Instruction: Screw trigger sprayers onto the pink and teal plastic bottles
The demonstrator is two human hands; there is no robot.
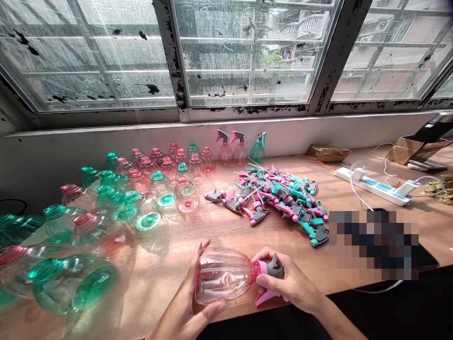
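A clear pink-tinted spray bottle (224,276) lies on its side in the air above the table's front edge, neck to the right. My left hand (186,304) wraps round its base end, thumb below and fingers behind. At the neck, my right hand (293,281) grips a grey and pink trigger spray head (274,268) by its pink collar. The collar sits on the bottle's neck; how tightly cannot be seen. The pink trigger hangs beneath the right hand. A thin tube shows faintly inside the bottle.
Many open-necked green and pink bottles (146,208) stand on the left of the wooden table (170,255). A heap of spray heads (279,193) lies beyond my hands. Several bottles with heads (239,150) stand by the wall. A power strip (373,185) and a blurred phone-like object (424,257) are right.
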